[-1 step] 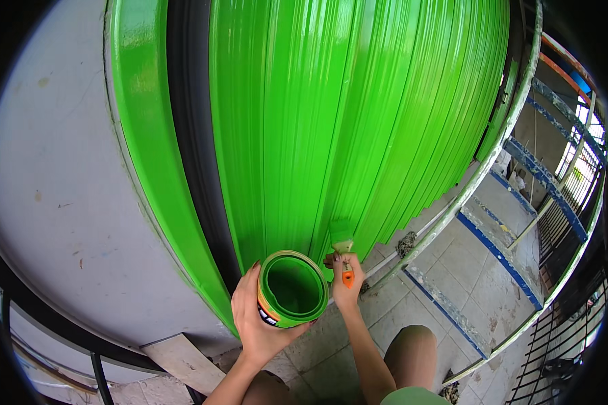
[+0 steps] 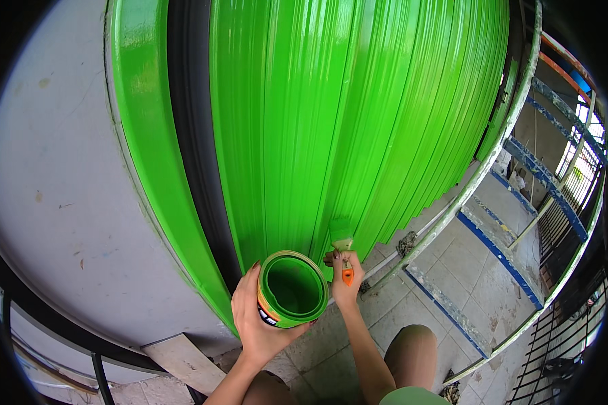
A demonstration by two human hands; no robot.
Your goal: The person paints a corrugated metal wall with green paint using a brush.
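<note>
My left hand (image 2: 253, 327) is wrapped around a paint can (image 2: 266, 312) with green paint inside, its open mouth tilted up toward me. In my right hand (image 2: 347, 283) is a paintbrush (image 2: 345, 244) with an orange-tipped handle and green-coated bristles. The bristles point away from me and lie against the lower part of a ribbed metal shutter (image 2: 297, 135), which is glossy bright green; whether they press on it I cannot tell. The can sits just left of the brush, in front of the shutter's bottom edge.
At the right leans a paint-spattered ladder (image 2: 500, 256) with blue rungs. Left of the shutter run a dark channel (image 2: 189, 121), a green frame strip (image 2: 138, 74) and a pale wall (image 2: 61, 162). A board (image 2: 184, 362) lies at lower left, and a crumpled rag (image 2: 406, 244) near the shutter's foot.
</note>
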